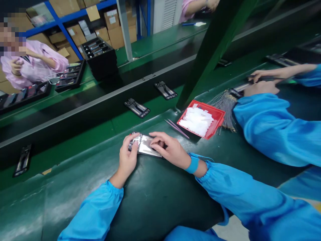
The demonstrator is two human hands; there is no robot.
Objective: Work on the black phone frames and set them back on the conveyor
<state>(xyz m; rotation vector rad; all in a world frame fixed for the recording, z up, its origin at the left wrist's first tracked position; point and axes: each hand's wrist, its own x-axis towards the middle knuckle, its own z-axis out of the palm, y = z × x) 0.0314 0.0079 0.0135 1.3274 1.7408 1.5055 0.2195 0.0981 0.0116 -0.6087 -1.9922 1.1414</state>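
1 head-worn camera looks forward and down at the counter (160, 197), fairly near, with the left hand (127, 155) and right hand (173, 150) around mid-frame. The grey rail (100, 100) slants up rightward; the view reaches the blue shelving (59, 22) beyond.

The left hand (127, 157) holds one end of a phone (144, 145) at a green table (160, 194), thumb on top. The right hand (173, 152) bends over the other end, thumb and finger close together. Near it lie thin tweezers (177, 129) and a red box (220, 115) with white bits (197, 120) inside. Wires (227, 112) lie beside the box. More phones (137, 108) lie past the table's edge. Someone's blue sleeve (271, 124) is at the right; a person in pink (33, 65) is across.
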